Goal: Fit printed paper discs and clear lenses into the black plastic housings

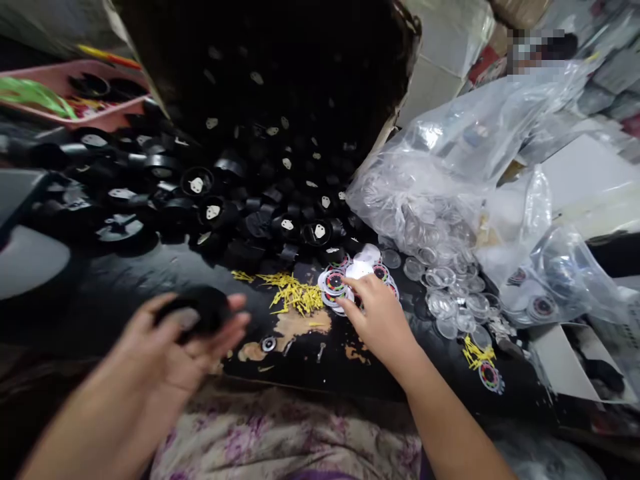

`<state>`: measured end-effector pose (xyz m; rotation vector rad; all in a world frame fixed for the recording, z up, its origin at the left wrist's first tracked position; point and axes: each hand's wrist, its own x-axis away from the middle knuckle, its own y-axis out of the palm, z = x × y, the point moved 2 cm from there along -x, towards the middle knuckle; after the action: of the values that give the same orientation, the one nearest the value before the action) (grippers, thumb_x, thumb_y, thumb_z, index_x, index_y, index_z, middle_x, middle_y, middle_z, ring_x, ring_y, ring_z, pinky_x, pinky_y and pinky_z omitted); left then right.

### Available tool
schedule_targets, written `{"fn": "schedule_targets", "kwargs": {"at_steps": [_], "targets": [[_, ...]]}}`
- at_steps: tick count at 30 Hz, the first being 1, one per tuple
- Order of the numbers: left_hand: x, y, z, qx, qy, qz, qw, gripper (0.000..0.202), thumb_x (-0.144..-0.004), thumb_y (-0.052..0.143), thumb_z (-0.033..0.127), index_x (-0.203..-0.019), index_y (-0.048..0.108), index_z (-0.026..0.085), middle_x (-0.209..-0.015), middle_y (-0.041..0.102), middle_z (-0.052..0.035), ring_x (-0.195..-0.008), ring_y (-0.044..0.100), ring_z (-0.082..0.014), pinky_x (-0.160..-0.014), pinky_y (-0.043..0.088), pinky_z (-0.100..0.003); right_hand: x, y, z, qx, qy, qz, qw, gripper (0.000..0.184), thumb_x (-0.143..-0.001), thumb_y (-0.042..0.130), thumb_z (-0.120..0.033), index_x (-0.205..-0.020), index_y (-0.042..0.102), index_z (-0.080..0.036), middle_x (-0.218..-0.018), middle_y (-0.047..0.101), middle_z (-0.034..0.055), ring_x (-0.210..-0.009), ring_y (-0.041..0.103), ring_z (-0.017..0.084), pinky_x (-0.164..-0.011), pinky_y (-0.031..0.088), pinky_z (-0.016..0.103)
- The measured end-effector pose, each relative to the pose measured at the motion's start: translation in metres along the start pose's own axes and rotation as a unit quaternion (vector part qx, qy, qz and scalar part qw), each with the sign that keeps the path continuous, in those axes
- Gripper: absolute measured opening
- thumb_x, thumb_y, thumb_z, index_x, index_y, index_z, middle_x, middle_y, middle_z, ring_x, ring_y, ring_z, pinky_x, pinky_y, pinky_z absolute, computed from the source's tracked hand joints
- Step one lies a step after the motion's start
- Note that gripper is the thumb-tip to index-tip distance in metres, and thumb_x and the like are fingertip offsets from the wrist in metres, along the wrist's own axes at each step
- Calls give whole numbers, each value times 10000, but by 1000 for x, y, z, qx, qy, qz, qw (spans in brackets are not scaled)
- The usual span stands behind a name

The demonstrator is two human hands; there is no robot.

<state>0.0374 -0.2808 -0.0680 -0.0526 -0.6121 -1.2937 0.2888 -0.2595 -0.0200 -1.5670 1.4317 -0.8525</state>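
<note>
My left hand (173,347) is curled around a round black plastic housing (200,310) at the near left of the black table (125,287). My right hand (377,317) reaches onto a small pile of printed round dial discs (343,280), its fingertips pinched on one disc. A heap of thin yellow pins (295,293) lies between the two hands. Behind them, many black housings (240,200) spill from a large cardboard box (280,73). Clear plastic lens caps (445,293) are scattered to the right of the discs.
A big clear bag of lens caps (440,180) lies at the right, with another clear bag of discs (555,280) nearer. A pink tray (75,100) holds parts at the back left. One lone disc (490,377) and a few pins (474,352) sit near the right edge.
</note>
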Motion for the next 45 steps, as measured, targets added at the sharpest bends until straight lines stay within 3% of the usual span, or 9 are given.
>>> {"fn": "schedule_targets", "kwargs": {"at_steps": [5,14,18,22,29,33,36,40,45], "targets": [[43,26,-15,118,-85,-51,988,454,-790,707,384,-1211,577,275,-1115,734,-80,-887,709,-202,-819,577,-314,-33,10,-9,117,-7,-11,993,342,-871,654,-366,-1147,622,-166,-1164,580,130,-1111,520,322,-921,401,470],[43,40,-22,131,-82,-99,983,322,-886,597,437,-1091,695,209,-1124,728,-103,-958,672,-185,-814,575,-255,-20,3,15,-108,58,22,992,49,-872,582,-230,-882,626,-209,-884,667,14,-892,591,187,-833,417,333],[41,43,-25,127,-65,-96,985,319,-887,595,431,-1073,699,194,-1120,726,-112,-1022,658,-213,-836,573,-276,-20,7,2,-8,-10,13,1000,289,-880,635,-337,-1141,627,-215,-1126,626,83,-1074,549,257,-915,395,407],[41,44,-26,128,-64,-99,985,326,-892,586,435,-1070,693,184,-1129,722,-122,-1010,663,-213,-837,574,-282,-22,13,-10,72,-22,-2,997,261,-862,659,-331,-1083,628,-194,-1130,605,100,-1097,528,295,-908,392,446],[42,43,-25,133,-63,-101,984,298,-890,599,406,-1058,699,181,-1111,730,-118,-990,675,-215,-829,580,-289,-16,3,17,-221,68,-2,973,116,-870,601,-294,-827,648,-197,-772,676,-1,-727,610,165,-678,440,283],[40,43,-28,144,-70,-90,983,306,-876,617,419,-1039,710,178,-1105,734,-120,-1006,674,-222,-823,583,-295,-5,-9,27,-243,38,50,968,187,-902,556,-305,-916,719,-213,-935,725,33,-904,651,196,-831,469,322],[41,48,-29,170,-60,-96,979,343,-862,620,466,-1003,732,173,-1068,748,-104,-1054,666,-231,-888,562,-305,7,-10,12,-233,6,60,971,167,-908,540,-271,-906,693,-205,-947,702,48,-909,638,193,-832,473,326],[42,59,-27,190,-47,-130,972,372,-826,649,513,-1010,743,204,-1053,757,-62,-1056,672,-221,-915,545,-287,22,3,-17,-313,31,-87,945,154,-908,510,-211,-1019,616,-224,-858,668,0,-647,586,123,-615,457,261],[38,64,-23,175,-19,-60,983,368,-848,639,487,-1068,720,204,-1138,729,-75,-1125,639,-225,-984,507,-332,27,-3,-25,-390,55,-29,919,89,-881,596,-241,-961,627,-219,-836,661,-4,-748,606,137,-662,469,254]]}}
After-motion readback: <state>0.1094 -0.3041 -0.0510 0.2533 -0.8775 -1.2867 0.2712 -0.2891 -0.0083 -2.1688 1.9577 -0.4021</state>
